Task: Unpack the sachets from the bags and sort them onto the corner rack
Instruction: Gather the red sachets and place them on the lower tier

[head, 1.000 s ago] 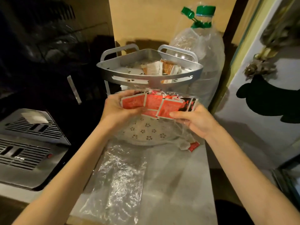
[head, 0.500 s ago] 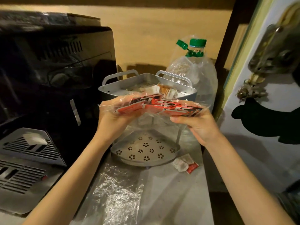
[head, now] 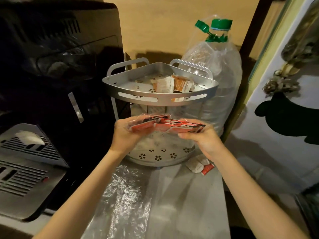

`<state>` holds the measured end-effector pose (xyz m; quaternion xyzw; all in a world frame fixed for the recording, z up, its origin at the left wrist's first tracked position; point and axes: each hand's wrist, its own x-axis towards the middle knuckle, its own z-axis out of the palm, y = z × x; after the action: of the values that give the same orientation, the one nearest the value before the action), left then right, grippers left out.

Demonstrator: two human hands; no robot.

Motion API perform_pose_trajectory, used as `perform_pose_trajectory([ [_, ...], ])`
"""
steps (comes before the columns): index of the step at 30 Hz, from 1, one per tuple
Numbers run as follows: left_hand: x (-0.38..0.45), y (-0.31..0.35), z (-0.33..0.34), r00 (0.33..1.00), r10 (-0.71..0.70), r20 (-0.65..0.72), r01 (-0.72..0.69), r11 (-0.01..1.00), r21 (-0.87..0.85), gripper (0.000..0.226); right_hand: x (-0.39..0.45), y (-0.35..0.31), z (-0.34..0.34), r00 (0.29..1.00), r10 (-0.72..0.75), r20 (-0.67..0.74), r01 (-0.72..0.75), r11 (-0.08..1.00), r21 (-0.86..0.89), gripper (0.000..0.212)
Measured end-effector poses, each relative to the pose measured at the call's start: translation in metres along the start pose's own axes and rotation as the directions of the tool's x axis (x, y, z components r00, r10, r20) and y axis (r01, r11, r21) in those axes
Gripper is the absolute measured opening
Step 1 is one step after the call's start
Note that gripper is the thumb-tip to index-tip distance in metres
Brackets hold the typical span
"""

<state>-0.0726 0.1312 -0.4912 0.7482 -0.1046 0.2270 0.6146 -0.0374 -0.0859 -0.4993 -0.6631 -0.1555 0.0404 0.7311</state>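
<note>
A clear plastic bag of red sachets [head: 165,125] is held flat between both hands, in front of the silver two-tier corner rack [head: 146,98]. My left hand [head: 124,135] grips the bag's left end and my right hand [head: 202,138] grips its right end. The bag hovers between the rack's tiers, above the lower shelf [head: 158,156]. Orange and white sachets [head: 172,84] lie in the upper shelf's right part. An empty clear bag [head: 124,195] lies crumpled on the counter below my arms. Loose white and red sachets [head: 201,166] rest on the counter right of the rack.
A large clear water bottle [head: 217,69] with a green cap stands behind the rack on the right. A black appliance [head: 57,66] fills the left, with a grey vented tray [head: 25,161] below it. A white door [head: 284,118] borders the counter on the right.
The view has dropped back, so the rack's upper shelf now sits above the bag. Both hands still hold the bag of red sachets, tilted flat rather than facing me.
</note>
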Motion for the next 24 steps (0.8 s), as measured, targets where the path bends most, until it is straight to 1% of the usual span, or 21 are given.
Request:
perform_pose_trajectory([
  [4,0.003,-0.038,0.003,0.994,-0.107,-0.006,0.107,0.994,0.027,0.019,0.014,0.032,-0.006,0.988,0.121,-0.095,-0.133,0.981,-0.142,0.034],
  [6,0.006,-0.049,0.006,0.984,-0.18,0.01,0.18,0.984,-0.003,0.025,0.019,0.042,-0.005,0.977,0.175,-0.123,-0.192,0.97,-0.149,0.04],
  [8,0.011,-0.06,0.009,0.962,-0.272,0.02,0.272,0.961,-0.042,0.031,0.025,0.05,-0.007,0.976,0.187,-0.113,-0.201,0.97,-0.136,0.045],
  [10,0.015,-0.072,0.013,0.944,-0.33,-0.002,0.33,0.942,-0.06,0.03,0.032,0.057,-0.007,0.975,0.203,-0.093,-0.215,0.964,-0.155,0.045],
  [12,0.02,-0.082,0.013,0.94,-0.341,-0.03,0.34,0.94,-0.031,0.033,0.04,0.065,-0.007,0.964,0.241,-0.111,-0.256,0.954,-0.154,0.047],
  [13,0.021,-0.088,0.013,0.941,-0.336,-0.022,0.336,0.942,-0.012,0.037,0.044,0.07,-0.008,0.957,0.261,-0.128,-0.278,0.949,-0.146,0.048],
  [15,0.021,-0.098,0.009,0.939,-0.344,0.023,0.344,0.939,-0.005,0.035,0.05,0.078,-0.008,0.949,0.278,-0.148,-0.3,0.94,-0.161,0.048],
  [18,0.024,-0.11,0.004,0.928,-0.361,0.089,0.362,0.932,0.015,0.029,0.054,0.09,-0.009,0.955,0.266,-0.132,-0.289,0.935,-0.204,0.049],
  [20,0.023,-0.113,0.002,0.932,-0.34,0.128,0.333,0.94,0.075,0.04,0.051,0.094,-0.01,0.955,0.264,-0.136,-0.292,0.922,-0.253,0.05],
  [22,0.024,-0.119,0.002,0.925,-0.344,0.16,0.334,0.939,0.085,0.042,0.051,0.097,-0.013,0.948,0.294,-0.124,-0.316,0.921,-0.228,0.054],
  [24,0.021,-0.126,0.0,0.925,-0.344,0.161,0.331,0.938,0.104,0.045,0.05,0.098,-0.017,0.934,0.339,-0.113,-0.355,0.914,-0.197,0.059],
])
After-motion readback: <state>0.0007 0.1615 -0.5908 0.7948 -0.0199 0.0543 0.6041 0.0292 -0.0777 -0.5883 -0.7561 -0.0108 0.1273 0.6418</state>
